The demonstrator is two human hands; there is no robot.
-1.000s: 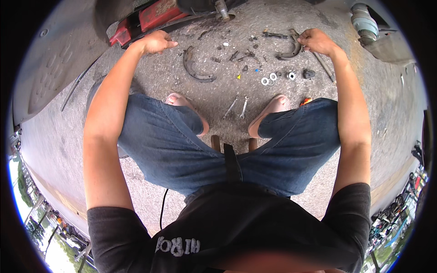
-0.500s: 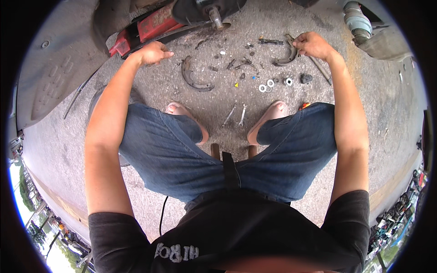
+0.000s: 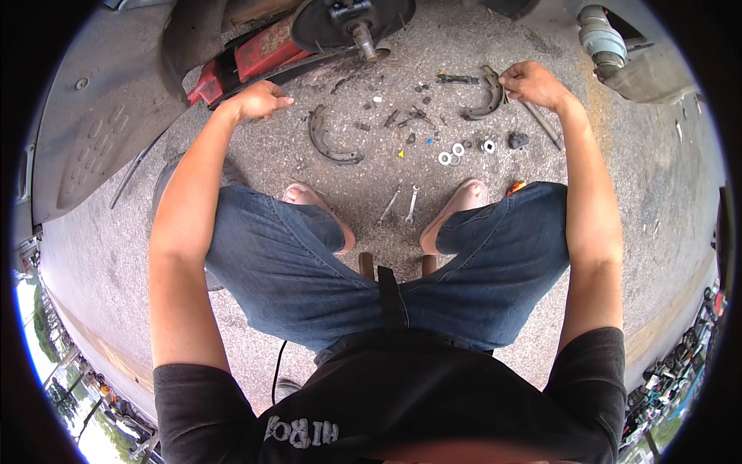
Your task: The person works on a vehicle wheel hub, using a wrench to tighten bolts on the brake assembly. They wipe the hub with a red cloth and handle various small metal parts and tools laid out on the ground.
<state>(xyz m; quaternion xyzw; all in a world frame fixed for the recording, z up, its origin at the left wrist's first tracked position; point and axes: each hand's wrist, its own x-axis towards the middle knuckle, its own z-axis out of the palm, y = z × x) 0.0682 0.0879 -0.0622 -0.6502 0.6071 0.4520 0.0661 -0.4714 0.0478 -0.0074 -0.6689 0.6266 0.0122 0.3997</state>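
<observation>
My right hand is at the upper right, fingers closed at the outer edge of a curved brake shoe, which is on the ground. My left hand hovers at the upper left. Its thumb side points inward with the fingers loosely bent, and no object shows in it. The second brake shoe lies to the right of that hand, curved like a C. Between the two shoes are several small dark metal parts, a white piece and a yellow piece. Flat ring washers lie nearer me.
Two spanners lie between my feet. At the upper left, a red jack sits beside a wheel hub with a stub axle. A metal bar is below my right hand. Grey vehicle panels flank the left side.
The whole view has shifted slightly, so the ground parts and both hands sit a little lower in the picture. The right hand keeps its place at the brake shoe.
</observation>
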